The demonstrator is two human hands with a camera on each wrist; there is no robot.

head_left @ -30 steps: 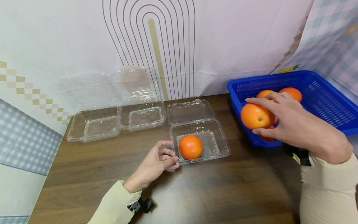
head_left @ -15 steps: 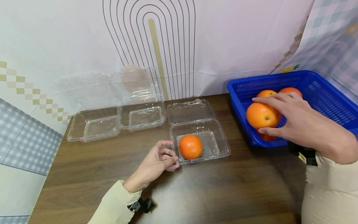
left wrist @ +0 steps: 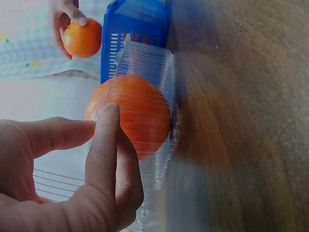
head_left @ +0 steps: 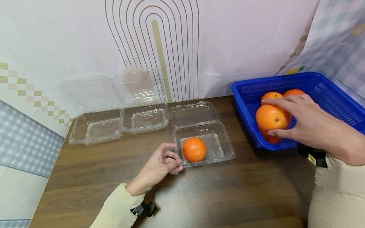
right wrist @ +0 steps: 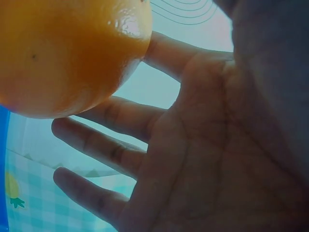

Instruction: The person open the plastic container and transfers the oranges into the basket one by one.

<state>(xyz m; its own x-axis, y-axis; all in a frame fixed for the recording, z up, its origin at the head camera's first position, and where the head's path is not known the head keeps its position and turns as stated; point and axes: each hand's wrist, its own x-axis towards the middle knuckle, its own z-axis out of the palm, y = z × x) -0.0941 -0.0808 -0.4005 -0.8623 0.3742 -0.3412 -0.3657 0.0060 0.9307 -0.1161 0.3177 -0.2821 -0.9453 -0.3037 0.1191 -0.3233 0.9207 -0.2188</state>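
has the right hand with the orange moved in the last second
Yes. The right hand carried its orange rightward and slightly up, farther over the blue basket.

L hand (head_left: pixel 159 164) low, palm turned inward, fingers loosely curled, thumb & index tip (left wrist: pixel 108 113) meeting in a light pinch; forearm runs back toward the body in a pale cream sleeve w/ a dark wrist mount. R hand (head_left: pixel 308 126) raised, reaching fwd, index finger on top, thumb underneath, both curled in a grip; other fingers (right wrist: pixel 96 145) spread & fairly straight. R forearm also in a cream sleeve.
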